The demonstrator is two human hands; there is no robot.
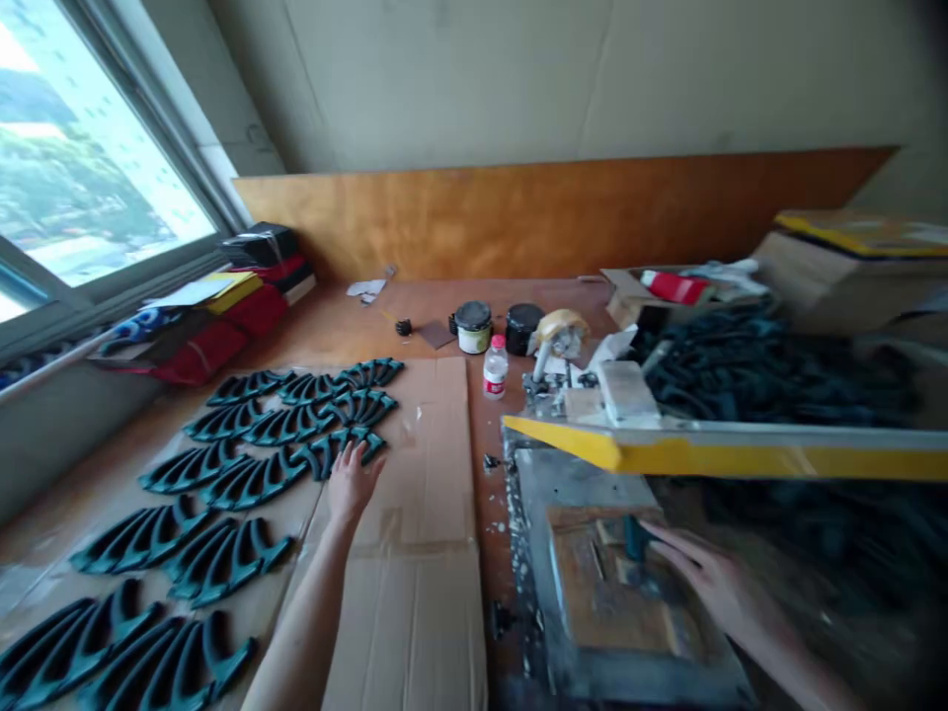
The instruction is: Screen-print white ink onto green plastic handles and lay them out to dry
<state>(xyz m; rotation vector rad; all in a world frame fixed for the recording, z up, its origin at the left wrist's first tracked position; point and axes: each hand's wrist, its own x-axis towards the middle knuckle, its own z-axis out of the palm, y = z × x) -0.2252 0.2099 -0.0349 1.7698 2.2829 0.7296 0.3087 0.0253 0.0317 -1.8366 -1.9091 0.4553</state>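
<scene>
My left hand (355,484) reaches over the cardboard at the end of a fan of dark green curved pieces (330,452). Its fingertips are at these pieces, thumb and fingers apart; whether they touch is hard to see. Several similar fans lie in rows, such as this fan (226,561) nearer me. On the right, my right hand (700,568) has its fingers closed at a dark green piece (635,538). That piece stands on a wooden fixture (592,602) fixed to a grey metal plate (544,484). The hand is slightly blurred.
A yellow-edged bar (741,458) crosses above the plate. Behind it lies a heap of dark pieces (741,365) beside cardboard boxes (851,272). A bottle with a pink cap (495,370), lidded jars (474,328) and a tape roll (563,331) stand at the back.
</scene>
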